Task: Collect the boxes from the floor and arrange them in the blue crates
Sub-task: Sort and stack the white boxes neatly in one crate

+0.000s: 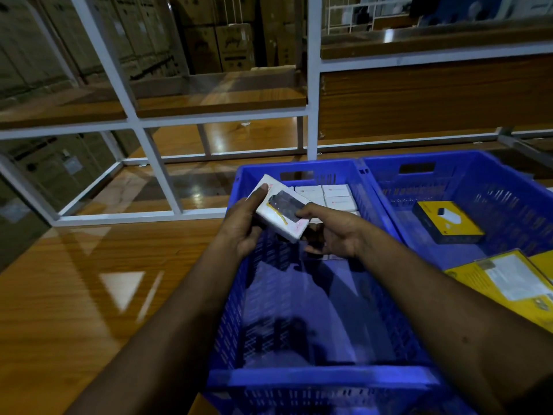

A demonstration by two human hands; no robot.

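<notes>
Just above the near blue crate [299, 381], both hands hold a white box [281, 206] with a dark phone picture on its top face, tilted so its far end points up and left. The left hand [244, 226] grips the box's left edge, thumb stretched along the top and fingers curled underneath. The right hand [332, 235] pinches the near right corner, forefinger pressed on the top face and the other fingers curled below. At the far end of this crate lie rows of flat white boxes [336, 196], packed side by side. To the right, touching it, a second blue crate [466, 172] holds a black-and-yellow box [449, 223] and, nearer, larger yellow boxes [508, 283]. Both crates sit on a glossy wooden floor [89, 280], with a white metal rack [149, 124] beyond.
</notes>
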